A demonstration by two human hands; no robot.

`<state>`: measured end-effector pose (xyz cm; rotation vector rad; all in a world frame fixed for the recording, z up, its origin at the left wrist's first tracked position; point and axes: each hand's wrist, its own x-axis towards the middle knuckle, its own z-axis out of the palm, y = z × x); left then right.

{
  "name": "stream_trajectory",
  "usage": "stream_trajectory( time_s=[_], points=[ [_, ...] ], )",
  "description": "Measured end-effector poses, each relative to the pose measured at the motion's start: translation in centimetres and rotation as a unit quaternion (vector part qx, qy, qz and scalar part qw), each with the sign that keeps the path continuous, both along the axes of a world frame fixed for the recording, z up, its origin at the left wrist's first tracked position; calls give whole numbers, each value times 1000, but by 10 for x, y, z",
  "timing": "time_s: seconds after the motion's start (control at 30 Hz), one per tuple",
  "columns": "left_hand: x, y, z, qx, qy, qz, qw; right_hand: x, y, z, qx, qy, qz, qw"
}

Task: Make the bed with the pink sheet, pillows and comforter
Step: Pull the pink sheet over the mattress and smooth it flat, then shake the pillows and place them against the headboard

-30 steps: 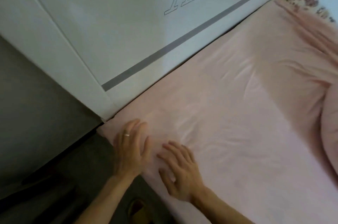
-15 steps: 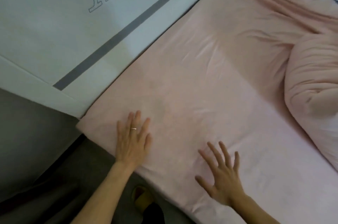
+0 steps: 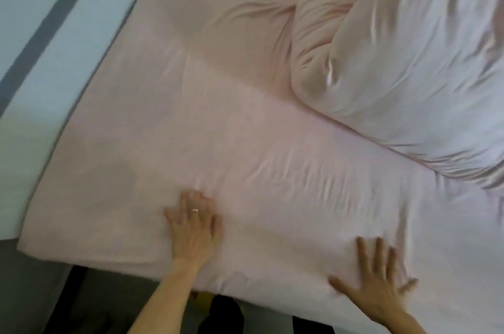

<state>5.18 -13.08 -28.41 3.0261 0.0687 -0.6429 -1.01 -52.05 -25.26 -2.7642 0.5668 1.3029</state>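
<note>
Right hand [image 3: 377,287] slid further from left hand [image 3: 194,227] since earlier; both sets of fingers spread flat, smoothing pink sheet [image 3: 245,126]; comforter [image 3: 403,47] bunched beyond fingers.

A thin, pale metallic ring [image 3: 195,210] is worn on one finger of the left hand [image 3: 193,227]; the band is plain, and no stone or marking can be made out on it. The right hand [image 3: 379,284] is blurred, so its finer details cannot be told. The left forearm [image 3: 161,303] and right forearm [image 3: 403,322] are seen bare as far as the lower edge of the view.
</note>
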Motion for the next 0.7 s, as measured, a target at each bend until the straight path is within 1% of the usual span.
stream_trajectory(
  time_s=[0.03, 0.1, 0.13, 0.17, 0.23, 0.27, 0.3, 0.33, 0.4, 0.43, 0.47, 0.5, 0.53, 0.57, 0.63, 0.7],
  points=[
    [7, -17, 7, -21, -16, -30, 999, 7, -1, 2, 7, -26, -2, 1000],
    [19, -59, 10, -61, -42, -131, 989, 30, 8, 6, 44, -96, 6, 994],
    [22, -79, 11, -68, -35, -170, 982, 42, 15, 4, 65, -118, 16, 991],
    [22, -96, 8, -70, -11, -198, 978, 48, 19, -2, 79, -120, 27, 989],
    [17, -117, 5, -34, 53, -234, 970, 42, 20, -15, 80, -66, 57, 993],
    [11, -123, 5, -10, 101, -245, 964, 30, 13, -18, 73, -30, 64, 995],
    [7, -125, 8, 15, 153, -241, 958, 16, 6, -21, 67, -4, 64, 996],
    [8, -127, 12, 40, 182, -243, 952, 6, 0, -19, 67, 18, 54, 996],
    [18, -139, 32, 102, 217, -284, 928, 7, -9, 1, 67, 69, 40, 995],
    [27, -149, 48, 113, 248, -293, 916, 17, -11, 16, 64, 107, 40, 991],
    [35, -160, 65, 98, 277, -287, 912, 29, -11, 31, 66, 143, 42, 987],
    [48, -173, 88, 79, 286, -282, 912, 48, -13, 54, 80, 158, 45, 983],
    [62, -184, 108, 56, 276, -278, 918, 67, -14, 76, 99, 154, 52, 982],
    [79, -196, 132, 24, 259, -272, 926, 85, -17, 97, 120, 128, 53, 983],
    [118, -220, 180, -50, 203, -259, 943, 123, -31, 142, 146, 38, 26, 988],
    [168, -251, 226, -101, 118, -246, 957, 164, -57, 191, 158, -91, -13, 983]
  ],
)
